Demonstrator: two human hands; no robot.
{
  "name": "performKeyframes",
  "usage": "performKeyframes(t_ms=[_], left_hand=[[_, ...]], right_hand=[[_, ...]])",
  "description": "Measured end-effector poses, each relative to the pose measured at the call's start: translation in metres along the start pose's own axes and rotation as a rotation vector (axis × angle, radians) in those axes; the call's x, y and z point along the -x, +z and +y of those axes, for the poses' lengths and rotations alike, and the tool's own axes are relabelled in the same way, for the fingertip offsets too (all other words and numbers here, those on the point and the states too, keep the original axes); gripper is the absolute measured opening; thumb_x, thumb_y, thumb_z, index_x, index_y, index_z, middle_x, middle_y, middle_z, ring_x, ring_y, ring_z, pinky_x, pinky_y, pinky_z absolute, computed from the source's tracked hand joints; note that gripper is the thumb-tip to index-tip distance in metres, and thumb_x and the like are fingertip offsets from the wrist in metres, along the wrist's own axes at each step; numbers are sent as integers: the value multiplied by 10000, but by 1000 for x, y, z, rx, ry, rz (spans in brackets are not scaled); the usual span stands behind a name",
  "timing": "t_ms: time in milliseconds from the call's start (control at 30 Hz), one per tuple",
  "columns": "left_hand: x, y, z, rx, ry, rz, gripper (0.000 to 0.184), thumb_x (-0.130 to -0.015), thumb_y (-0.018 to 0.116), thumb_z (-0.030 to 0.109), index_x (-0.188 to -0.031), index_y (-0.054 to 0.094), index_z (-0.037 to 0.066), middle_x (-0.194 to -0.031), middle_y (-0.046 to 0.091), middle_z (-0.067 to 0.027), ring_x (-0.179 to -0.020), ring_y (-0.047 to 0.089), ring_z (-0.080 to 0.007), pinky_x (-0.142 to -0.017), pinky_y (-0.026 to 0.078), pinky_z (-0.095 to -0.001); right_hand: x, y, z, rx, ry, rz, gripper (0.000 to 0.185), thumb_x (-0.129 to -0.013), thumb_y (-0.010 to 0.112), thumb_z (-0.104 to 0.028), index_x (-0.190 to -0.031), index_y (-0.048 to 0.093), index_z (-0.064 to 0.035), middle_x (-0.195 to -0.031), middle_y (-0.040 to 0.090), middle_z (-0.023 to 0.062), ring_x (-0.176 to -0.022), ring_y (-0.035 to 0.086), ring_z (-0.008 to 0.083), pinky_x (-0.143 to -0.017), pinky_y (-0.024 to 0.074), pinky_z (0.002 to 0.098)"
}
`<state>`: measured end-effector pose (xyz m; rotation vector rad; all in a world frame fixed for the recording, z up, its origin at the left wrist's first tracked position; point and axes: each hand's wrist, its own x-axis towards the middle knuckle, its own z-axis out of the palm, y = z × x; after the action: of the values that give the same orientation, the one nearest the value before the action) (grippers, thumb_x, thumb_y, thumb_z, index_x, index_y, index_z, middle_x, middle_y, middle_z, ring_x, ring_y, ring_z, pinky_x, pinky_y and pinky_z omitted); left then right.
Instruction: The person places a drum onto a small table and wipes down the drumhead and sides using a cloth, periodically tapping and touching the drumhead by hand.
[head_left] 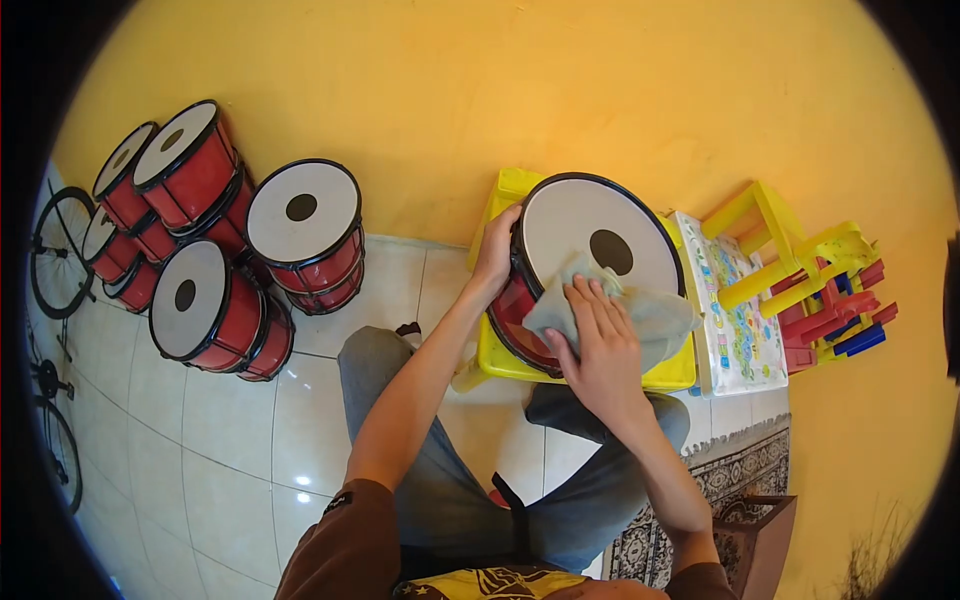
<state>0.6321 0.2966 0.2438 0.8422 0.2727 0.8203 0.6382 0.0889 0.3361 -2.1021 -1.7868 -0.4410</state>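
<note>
In front of me a red drum (560, 225) with a white head, a dark centre spot and a black rim rests tilted on a small yellow plastic table (655, 378). My left hand (497, 245) grips the drum's left side at the rim, its fingertips partly hidden behind it. With my right hand (603, 345) I press a pale grey-green cloth (660, 325) against the lower edge of the drum head. The fingers lie over the cloth, which spreads out to the right past the rim.
Several red drums (208, 310) stand stacked at the left on white tiles. A bicycle wheel (62, 240) shows at the far left. On the right are a printed tabletop (740, 320) and upturned yellow plastic stools (765, 240). A patterned rug (745, 465) lies below them, beside a brown box-like object (768, 545).
</note>
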Motion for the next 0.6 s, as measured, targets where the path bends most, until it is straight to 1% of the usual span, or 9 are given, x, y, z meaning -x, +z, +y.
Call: performKeyframes(t_ms=[100,200,267,300,400,467,500,600], left_hand=[[-3,-3,-5,4,19,-2,443,-1000,407,261,-1260,594,-45,-1187,650,-111,-1076,591,-161,-974,422,-284],[-3,-3,-5,19,-14,22,444,-1003,403,258,-1276,585,-42,-1218,638,-115,-1089,588,-165,-991,413,-285],[-7,-5,-11,93,-54,4,443,-1006,402,265,-1281,577,-35,-1216,636,-110,-1092,588,-167,-985,421,-287],[-8,-7,-12,129,-74,-3,442,-1008,401,269,-1283,574,-31,-1214,635,-107,-1094,588,-167,-982,425,-288],[-13,-12,-15,164,-46,-111,437,-1013,398,282,-1292,553,-16,-1196,637,-96,-1104,583,-170,-985,435,-296],[-19,-20,-25,216,-102,-193,457,-1018,380,335,-1313,536,23,-1247,613,-106,-1137,584,-196,-1001,454,-332],[-21,-22,-24,240,-127,-236,467,-1020,370,361,-1324,527,42,-1272,602,-112,-1153,584,-209,-1008,463,-350],[-18,-29,-25,323,-261,-210,435,-1020,396,304,-1320,530,19,-1253,605,-104,-1137,574,-178,-1015,433,-322]], right_hand=[[-2,-5,3,-12,-17,-45,511,-893,647,-255,-1283,529,54,-1336,542,256,-1256,515,404,-1048,401,485],[-13,3,7,13,-17,-53,530,-912,625,-275,-1300,515,68,-1348,527,270,-1263,502,419,-1053,394,492],[-23,12,7,6,-12,-55,544,-928,603,-292,-1312,504,80,-1360,509,286,-1274,484,439,-1064,377,508],[-29,16,6,29,-11,-61,562,-933,590,-307,-1323,490,84,-1374,491,293,-1289,463,447,-1077,357,518],[-43,27,4,67,17,-108,627,-947,545,-361,-1364,437,94,-1424,424,310,-1344,384,464,-1118,281,541],[-57,31,7,58,42,-172,686,-955,506,-411,-1404,387,94,-1468,363,316,-1393,310,464,-1152,214,545],[-64,33,12,35,35,-199,720,-955,483,-447,-1420,365,90,-1486,337,309,-1410,280,450,-1162,192,534],[-79,37,28,-46,18,-288,809,-954,418,-546,-1461,310,75,-1533,271,285,-1453,210,411,-1184,139,505]])
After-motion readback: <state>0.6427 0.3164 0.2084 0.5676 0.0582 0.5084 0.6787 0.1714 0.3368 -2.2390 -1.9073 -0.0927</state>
